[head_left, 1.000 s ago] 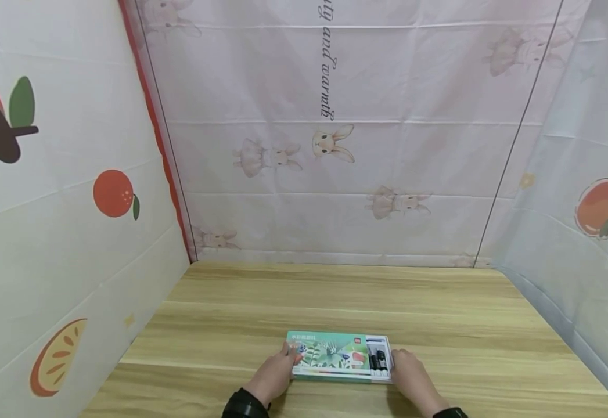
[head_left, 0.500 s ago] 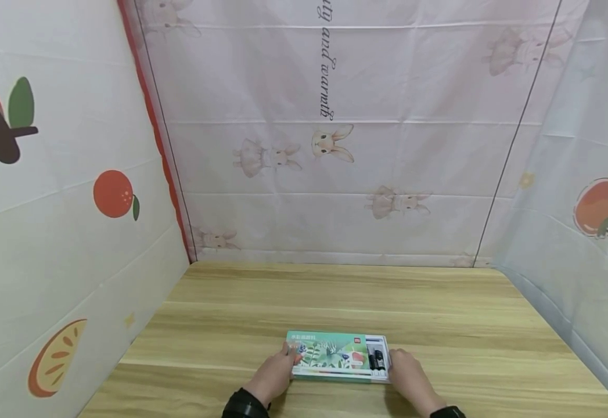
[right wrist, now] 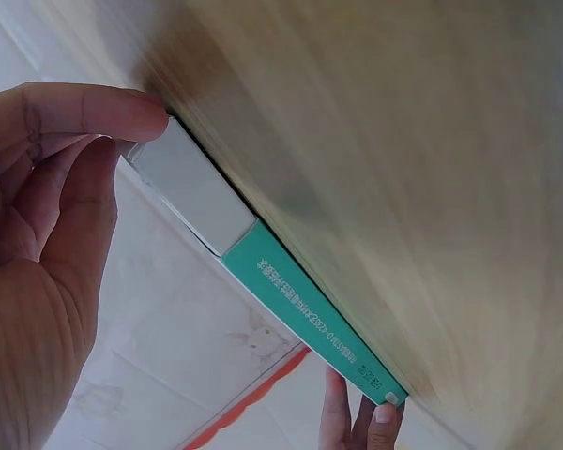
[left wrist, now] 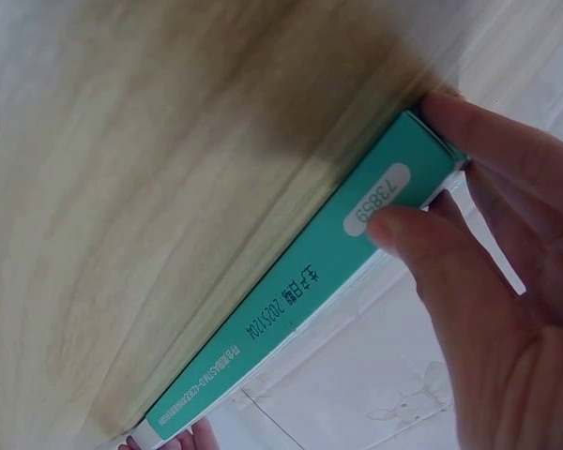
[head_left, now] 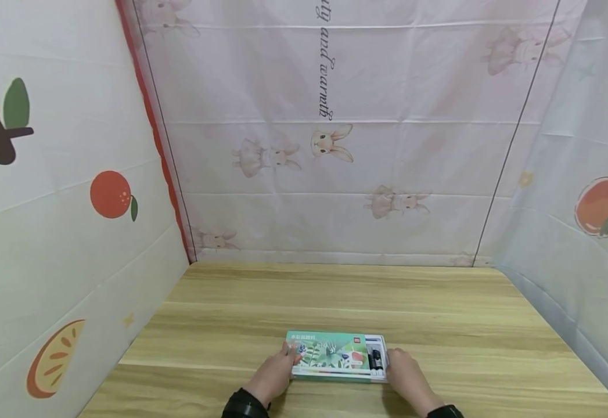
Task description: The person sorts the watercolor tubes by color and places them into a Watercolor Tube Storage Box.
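A flat green paint box (head_left: pixel 330 351) with a floral printed sleeve lies on the table in the head view. Its white inner tray (head_left: pixel 383 342) sticks out a little from the right end, with dark-capped paint tubes (head_left: pixel 376 359) showing in it. My left hand (head_left: pixel 274 374) grips the sleeve's left end, and the left wrist view shows the thumb on the long green side (left wrist: pixel 291 291). With my right hand (head_left: pixel 408 374) I hold the tray's outer end, finger and thumb at its corner in the right wrist view. The sleeve hides most of the tray.
The wood-grain table (head_left: pixel 335 296) reaches back to a pale curtain with rabbit prints (head_left: pixel 330 191). Fabric panels with fruit prints close in the left side (head_left: pixel 74 261) and the right side (head_left: pixel 554 232).
My right hand has shifted slightly left together with the tray, and the part of the tray showing outside the sleeve is narrower. The left hand and sleeve have stayed in place.
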Action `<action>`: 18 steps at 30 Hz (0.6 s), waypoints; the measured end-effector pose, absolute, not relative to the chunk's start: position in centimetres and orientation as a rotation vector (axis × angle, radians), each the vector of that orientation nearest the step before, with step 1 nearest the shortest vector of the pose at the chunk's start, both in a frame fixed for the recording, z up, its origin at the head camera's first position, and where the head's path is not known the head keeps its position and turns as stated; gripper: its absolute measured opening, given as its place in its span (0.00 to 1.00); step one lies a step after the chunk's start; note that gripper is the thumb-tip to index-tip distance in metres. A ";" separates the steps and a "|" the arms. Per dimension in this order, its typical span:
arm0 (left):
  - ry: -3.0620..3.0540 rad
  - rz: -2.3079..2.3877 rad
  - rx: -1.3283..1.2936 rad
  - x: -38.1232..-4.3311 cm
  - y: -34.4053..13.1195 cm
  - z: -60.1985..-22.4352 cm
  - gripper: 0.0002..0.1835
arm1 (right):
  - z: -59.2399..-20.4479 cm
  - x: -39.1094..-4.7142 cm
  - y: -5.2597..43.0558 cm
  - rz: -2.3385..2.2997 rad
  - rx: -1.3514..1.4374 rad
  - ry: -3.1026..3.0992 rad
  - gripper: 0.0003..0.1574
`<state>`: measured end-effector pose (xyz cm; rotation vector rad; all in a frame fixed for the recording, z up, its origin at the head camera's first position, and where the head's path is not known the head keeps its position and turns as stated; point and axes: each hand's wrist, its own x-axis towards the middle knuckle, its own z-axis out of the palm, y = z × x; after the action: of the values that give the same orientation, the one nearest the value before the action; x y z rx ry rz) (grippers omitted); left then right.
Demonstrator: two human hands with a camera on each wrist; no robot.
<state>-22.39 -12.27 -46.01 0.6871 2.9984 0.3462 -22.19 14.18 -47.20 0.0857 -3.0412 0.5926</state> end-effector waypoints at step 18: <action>2.985 0.360 0.672 -22.4 -12.4 -46.1 0.23 | -47.2 -22.3 13.5 0.607 0.080 -3.061 0.13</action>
<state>-22.39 -12.38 -46.07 0.6722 2.9845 0.3599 -22.27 13.50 -47.17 0.0804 -3.0608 0.6075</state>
